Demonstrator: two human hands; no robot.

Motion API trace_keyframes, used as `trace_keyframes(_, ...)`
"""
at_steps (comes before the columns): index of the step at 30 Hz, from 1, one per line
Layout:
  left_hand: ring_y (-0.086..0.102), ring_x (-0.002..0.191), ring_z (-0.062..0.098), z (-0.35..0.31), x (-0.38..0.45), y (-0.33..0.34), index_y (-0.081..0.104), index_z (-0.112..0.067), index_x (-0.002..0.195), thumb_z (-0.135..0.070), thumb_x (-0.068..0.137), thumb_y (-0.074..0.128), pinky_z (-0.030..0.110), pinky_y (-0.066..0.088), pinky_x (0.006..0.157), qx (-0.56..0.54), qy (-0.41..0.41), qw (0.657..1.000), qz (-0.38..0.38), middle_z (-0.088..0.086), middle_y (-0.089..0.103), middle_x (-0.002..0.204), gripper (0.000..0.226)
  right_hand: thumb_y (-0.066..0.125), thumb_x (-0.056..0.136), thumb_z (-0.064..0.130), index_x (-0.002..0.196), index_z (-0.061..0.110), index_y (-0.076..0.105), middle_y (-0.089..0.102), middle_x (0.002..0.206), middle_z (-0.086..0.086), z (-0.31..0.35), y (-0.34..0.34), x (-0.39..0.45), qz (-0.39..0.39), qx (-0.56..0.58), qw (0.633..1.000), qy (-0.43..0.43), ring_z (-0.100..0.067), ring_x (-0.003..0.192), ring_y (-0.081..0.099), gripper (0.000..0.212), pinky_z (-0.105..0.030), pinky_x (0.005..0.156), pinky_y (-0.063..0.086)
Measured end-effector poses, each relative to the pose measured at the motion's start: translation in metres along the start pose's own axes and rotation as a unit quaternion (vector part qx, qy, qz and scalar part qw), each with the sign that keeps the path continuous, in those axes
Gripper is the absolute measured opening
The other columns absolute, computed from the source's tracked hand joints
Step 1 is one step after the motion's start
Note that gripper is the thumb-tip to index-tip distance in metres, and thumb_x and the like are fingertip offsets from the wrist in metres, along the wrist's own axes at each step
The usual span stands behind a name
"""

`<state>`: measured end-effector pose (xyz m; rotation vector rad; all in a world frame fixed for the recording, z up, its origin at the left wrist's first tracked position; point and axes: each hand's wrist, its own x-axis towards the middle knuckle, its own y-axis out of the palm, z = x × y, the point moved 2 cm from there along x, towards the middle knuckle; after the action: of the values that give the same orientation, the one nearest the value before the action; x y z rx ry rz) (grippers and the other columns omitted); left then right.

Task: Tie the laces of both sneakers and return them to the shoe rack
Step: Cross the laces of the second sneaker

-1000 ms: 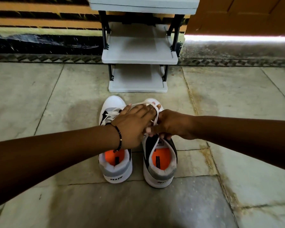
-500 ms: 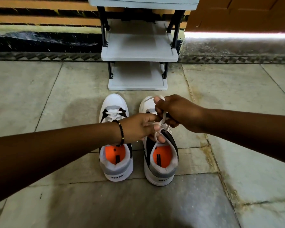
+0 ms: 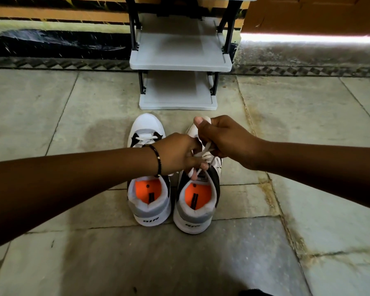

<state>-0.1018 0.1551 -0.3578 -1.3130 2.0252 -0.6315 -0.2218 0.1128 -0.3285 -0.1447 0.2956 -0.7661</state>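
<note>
Down on the stone floor (image 3: 308,199) two white sneakers stand side by side, heels toward the camera, orange insoles showing; the left sneaker (image 3: 149,195) has its laces crossed over the tongue; over the right sneaker (image 3: 198,201) both hands meet. The left hand (image 3: 176,153), a dark beaded bracelet (image 3: 157,160) at its wrist, pinches the white lace (image 3: 203,151) near the tongue; the right hand (image 3: 222,138) is curled round a loop of it, thumb up, hiding the toe; just beyond stands the grey shoe rack (image 3: 179,60), against the wall.
</note>
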Motion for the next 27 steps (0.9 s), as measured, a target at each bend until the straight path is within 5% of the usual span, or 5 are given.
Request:
trace_keyframes(3,0.069,0.081,0.009,0.005,-0.008,-0.001,0.059,-0.013,0.087,-0.019,0.083,0.060,0.016,0.050,0.074,-0.150,-0.007,0.987,0.049,0.008,0.075,0.087,0.007,0.039,0.095,0.040,0.045,0.017,0.042,0.036,0.038,0.009,-0.003,-0.008,0.004,-0.017,-0.010,1.000,0.021,-0.005,0.033,0.030,0.055,-0.015,0.035,0.026)
trace_keyframes(7,0.070,0.092,0.019,0.006,-0.007,0.004,0.054,-0.016,0.082,-0.012,0.082,0.062,0.029,0.055,0.082,-0.204,-0.024,0.978,0.042,0.013,0.074,0.095,0.009,0.039,0.094,0.042,0.046,0.016,0.039,0.034,0.037,0.010,-0.005,-0.010,0.003,-0.005,-0.030,0.999,0.031,-0.007,0.033,0.028,0.055,-0.015,0.035,0.025)
trace_keyframes(17,0.057,0.041,0.001,0.000,-0.005,0.010,0.064,-0.005,0.066,-0.044,0.081,0.057,0.013,0.047,0.045,-0.151,-0.090,0.983,-0.054,-0.001,0.069,0.057,0.042,0.039,0.095,0.039,0.040,0.023,0.046,0.039,0.034,0.012,-0.005,-0.011,0.001,0.029,-0.055,0.998,0.009,-0.001,0.033,0.034,0.058,-0.010,0.037,0.028)
trace_keyframes(20,0.060,0.050,0.003,-0.005,-0.004,0.013,0.065,-0.005,0.066,-0.043,0.083,0.056,0.018,0.052,0.047,-0.193,-0.135,0.972,-0.009,-0.005,0.066,0.053,0.042,0.040,0.095,0.039,0.036,0.024,0.050,0.042,0.034,0.013,-0.006,-0.012,0.002,0.038,-0.067,0.997,0.008,-0.001,0.033,0.037,0.061,-0.008,0.039,0.029)
trace_keyframes(27,0.039,0.055,0.005,-0.007,-0.010,0.015,0.063,-0.024,0.077,-0.016,0.088,0.051,0.016,0.033,0.047,-0.470,-0.187,0.863,-0.004,-0.006,0.050,0.070,0.018,0.041,0.094,0.039,0.036,0.025,0.042,0.033,0.036,0.013,-0.003,-0.014,0.003,0.042,-0.061,0.997,0.001,-0.002,0.035,0.030,0.059,-0.012,0.040,0.028)
